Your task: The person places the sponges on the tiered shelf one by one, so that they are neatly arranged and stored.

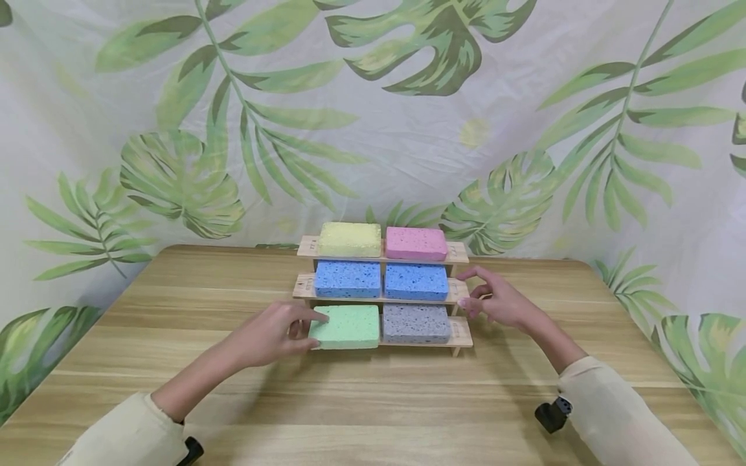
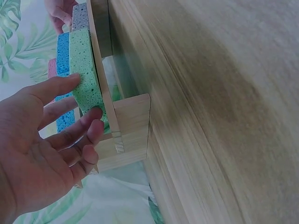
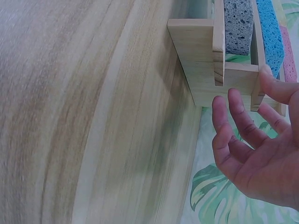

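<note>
A three-tier wooden stand (image 1: pixel 463 332) holds sponges in pairs. My left hand (image 1: pixel 280 333) pinches the left end of the light green sponge (image 1: pixel 346 327) on the lowest tier, and that sponge reaches over the tier's front edge. Beside it lies a grey sponge (image 1: pixel 416 323). In the left wrist view, digits of my left hand (image 2: pixel 46 135) touch the green sponge (image 2: pixel 84 60) at its near end. My right hand (image 1: pixel 495 298) is at the right end of the middle tier, fingers loosely bent, with nothing held. The right wrist view shows one fingertip (image 3: pixel 265 70) at that tier's end.
On the middle tier lie two blue sponges, a left blue sponge (image 1: pixel 348 279) and a right blue sponge (image 1: pixel 416 282). A yellow sponge (image 1: pixel 350 239) and a pink sponge (image 1: pixel 416 243) lie on top. Behind the wooden table (image 1: pixel 373 401) hangs a leaf-patterned cloth (image 1: pixel 408 142).
</note>
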Available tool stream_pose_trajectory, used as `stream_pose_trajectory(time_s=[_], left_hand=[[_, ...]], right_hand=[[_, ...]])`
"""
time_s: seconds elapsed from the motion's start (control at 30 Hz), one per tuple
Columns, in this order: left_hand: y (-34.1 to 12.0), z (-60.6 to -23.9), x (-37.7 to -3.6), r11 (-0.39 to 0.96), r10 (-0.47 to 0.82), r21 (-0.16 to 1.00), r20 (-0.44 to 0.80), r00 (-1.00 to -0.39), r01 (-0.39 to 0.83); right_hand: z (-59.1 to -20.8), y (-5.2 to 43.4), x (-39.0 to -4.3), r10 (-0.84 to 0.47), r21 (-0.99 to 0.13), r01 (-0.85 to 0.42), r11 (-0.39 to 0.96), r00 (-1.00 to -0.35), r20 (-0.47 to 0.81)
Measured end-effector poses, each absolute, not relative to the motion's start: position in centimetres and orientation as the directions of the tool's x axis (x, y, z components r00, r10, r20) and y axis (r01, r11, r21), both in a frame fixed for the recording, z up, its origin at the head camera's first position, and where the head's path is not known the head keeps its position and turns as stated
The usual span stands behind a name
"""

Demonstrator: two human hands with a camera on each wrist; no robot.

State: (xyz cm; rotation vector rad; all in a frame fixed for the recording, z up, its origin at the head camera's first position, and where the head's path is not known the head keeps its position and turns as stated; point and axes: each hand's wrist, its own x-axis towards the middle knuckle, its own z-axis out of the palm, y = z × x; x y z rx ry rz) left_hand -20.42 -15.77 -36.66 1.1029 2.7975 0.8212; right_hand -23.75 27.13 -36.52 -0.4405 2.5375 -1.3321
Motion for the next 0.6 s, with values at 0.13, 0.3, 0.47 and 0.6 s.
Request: stream_pose_trajectory(time_s=[0.13, 0.3, 0.47, 0.6], left_hand=[[-15.65, -36.8, -20.74, 0.615, 0.636, 0.485, 0.162, -0.754, 0.622], [-15.53, -36.93, -21.01, 0.624, 0.625, 0.491, 0.153, -0.765, 0.608], [-15.39, -36.93, -21.19, 0.628, 0.616, 0.502, 0.146, -0.774, 0.594], [-15.24, -36.86, -21.33, 0.63, 0.613, 0.507, 0.14, -0.778, 0.588]], right_hand=[[-36.52, 27.17, -23.75, -0.371, -0.827, -0.153, 0.541, -0.926, -0.071], [-36.62, 27.2, -23.79, -0.373, -0.83, -0.157, 0.535, -0.925, -0.066], [-36.7, 27.19, -23.86, -0.368, -0.835, -0.147, 0.531, -0.927, -0.07], [-36.73, 27.22, -23.89, -0.364, -0.836, -0.143, 0.53, -0.928, -0.073]])
